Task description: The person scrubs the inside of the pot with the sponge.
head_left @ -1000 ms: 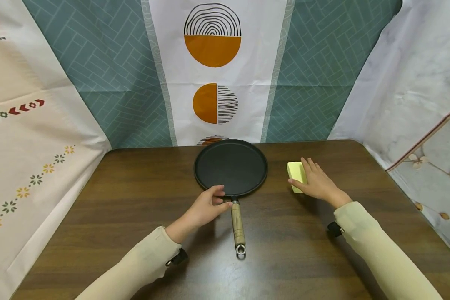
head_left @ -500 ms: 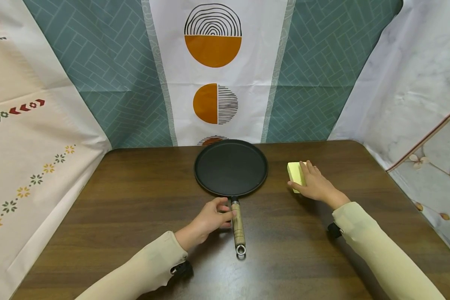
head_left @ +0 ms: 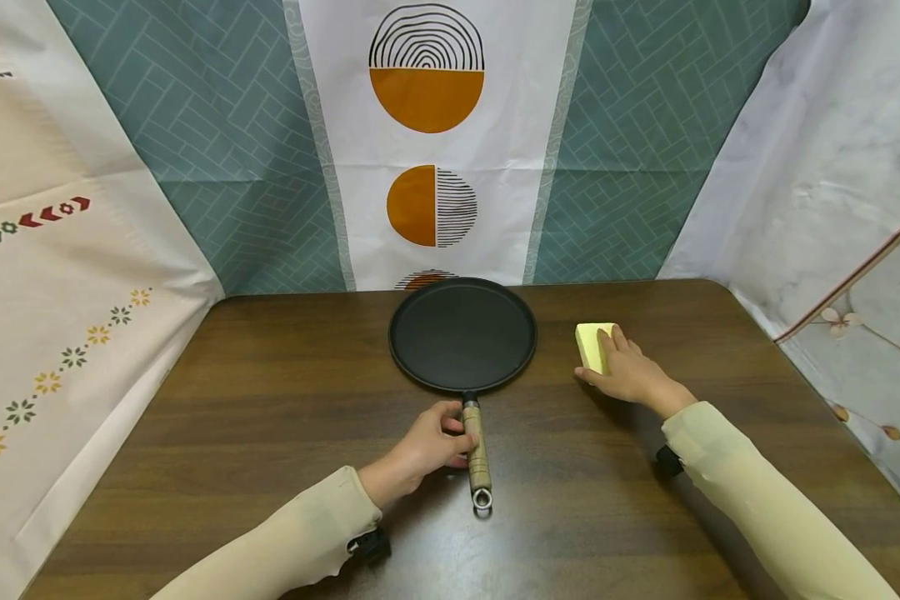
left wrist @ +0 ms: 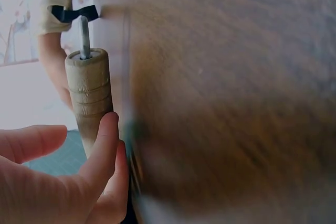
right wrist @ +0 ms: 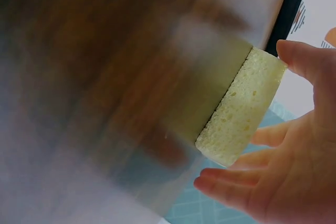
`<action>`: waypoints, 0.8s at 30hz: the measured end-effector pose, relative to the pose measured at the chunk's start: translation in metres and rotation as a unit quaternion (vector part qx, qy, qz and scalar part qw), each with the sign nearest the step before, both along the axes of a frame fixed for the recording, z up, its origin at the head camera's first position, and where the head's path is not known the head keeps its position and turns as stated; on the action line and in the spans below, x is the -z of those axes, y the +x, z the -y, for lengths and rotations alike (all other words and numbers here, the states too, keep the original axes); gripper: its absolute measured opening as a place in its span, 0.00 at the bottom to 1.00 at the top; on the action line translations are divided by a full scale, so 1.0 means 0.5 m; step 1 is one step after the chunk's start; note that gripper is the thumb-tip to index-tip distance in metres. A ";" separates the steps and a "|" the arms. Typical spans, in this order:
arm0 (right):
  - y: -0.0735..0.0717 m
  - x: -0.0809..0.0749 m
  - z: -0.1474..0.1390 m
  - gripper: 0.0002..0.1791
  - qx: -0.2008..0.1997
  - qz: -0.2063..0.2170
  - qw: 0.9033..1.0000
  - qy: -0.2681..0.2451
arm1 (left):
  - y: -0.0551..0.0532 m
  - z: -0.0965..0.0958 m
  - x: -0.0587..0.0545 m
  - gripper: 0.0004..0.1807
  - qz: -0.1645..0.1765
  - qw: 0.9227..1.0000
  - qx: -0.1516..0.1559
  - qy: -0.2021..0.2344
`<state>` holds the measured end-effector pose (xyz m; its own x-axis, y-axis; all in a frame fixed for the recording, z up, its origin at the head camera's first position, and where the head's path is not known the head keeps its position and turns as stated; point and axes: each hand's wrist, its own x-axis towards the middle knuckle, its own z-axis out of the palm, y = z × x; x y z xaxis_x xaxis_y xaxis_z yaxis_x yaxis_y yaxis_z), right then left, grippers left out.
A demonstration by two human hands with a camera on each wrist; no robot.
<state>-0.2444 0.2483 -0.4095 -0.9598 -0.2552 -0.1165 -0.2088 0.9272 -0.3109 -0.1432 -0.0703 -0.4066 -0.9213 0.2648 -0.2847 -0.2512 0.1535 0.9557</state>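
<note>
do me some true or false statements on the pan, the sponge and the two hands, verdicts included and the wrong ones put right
1. The left hand is at the wooden handle of the black pan. True.
2. The right hand is at the yellow sponge. True.
3. The sponge lies inside the pan. False: it is on the table, to the right of the pan.
4. A metal ring sits at the free end of the handle. True.
5. The handle is on the far side of the pan. False: it is on the near side.

L hand (head_left: pixel 424 442) moved down pan handle (head_left: pixel 479 471), fingers prob. touching now; R hand (head_left: pixel 632 375) slightly lower.
</note>
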 end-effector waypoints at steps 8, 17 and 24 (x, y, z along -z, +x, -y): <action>0.001 -0.005 0.004 0.49 0.003 0.010 1.000 0.007 | 0.005 -0.005 0.006 0.36 0.000 1.000 -0.002 0.005; 0.002 -0.011 0.007 0.47 0.000 -0.004 1.000 0.004 | 0.008 -0.005 0.010 0.36 0.013 1.000 -0.007 0.008; 0.001 -0.011 0.002 0.46 -0.009 -0.007 1.000 -0.019 | 0.007 -0.004 0.016 0.35 0.029 0.999 -0.016 0.027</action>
<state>-0.2440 0.2473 -0.4038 -0.9563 -0.2769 -0.0938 -0.2301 0.9110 -0.3422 -0.1397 -0.0685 -0.4145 -0.9119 0.2523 -0.3238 -0.3099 0.0940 0.9461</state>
